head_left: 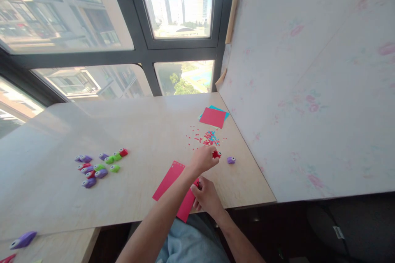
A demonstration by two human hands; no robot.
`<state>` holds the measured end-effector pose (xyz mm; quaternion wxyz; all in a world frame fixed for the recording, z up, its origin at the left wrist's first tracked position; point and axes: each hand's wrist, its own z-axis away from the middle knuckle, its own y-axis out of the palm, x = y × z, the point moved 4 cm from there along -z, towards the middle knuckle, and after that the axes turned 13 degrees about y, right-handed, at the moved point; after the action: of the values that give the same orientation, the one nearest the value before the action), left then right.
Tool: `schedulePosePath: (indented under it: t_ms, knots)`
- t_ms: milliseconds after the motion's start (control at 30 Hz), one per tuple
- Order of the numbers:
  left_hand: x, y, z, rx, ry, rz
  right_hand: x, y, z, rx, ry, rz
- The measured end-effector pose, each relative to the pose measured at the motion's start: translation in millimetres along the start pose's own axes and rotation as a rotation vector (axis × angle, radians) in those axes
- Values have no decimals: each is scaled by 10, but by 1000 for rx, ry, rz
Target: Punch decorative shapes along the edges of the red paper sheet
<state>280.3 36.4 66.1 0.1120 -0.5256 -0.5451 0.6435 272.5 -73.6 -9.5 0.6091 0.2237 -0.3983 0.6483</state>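
Observation:
My left hand (203, 159) stretches across the table with its fingers closed around a small red craft punch (217, 155). Nearer to me, my right hand (207, 197) grips a red paper strip (186, 207) that reaches over the table's front edge. Something small and dark red shows at that hand's fingertips, too covered to make out. To the left, partly behind my left forearm, lies another red paper strip (168, 181) with a row of small punched shapes along its far end. A purple craft punch (231, 160) sits just right of the red one.
Tiny red and blue paper cutouts (211, 137) lie scattered beyond my left hand. Behind them are stacked red and blue paper sheets (212, 117). Several purple, green and red punches (98, 167) stand at the left. A wall (293, 90) borders the table's right side.

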Motion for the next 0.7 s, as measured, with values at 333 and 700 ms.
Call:
schedulePosePath:
  t_ms: [333,700]
  knots:
    - [8,348,-500,247,-24,-141,20,-1,20,-6,30,0]
    - [171,-76,220,-230,-57,156,79,-75,72,-15,25,-27]
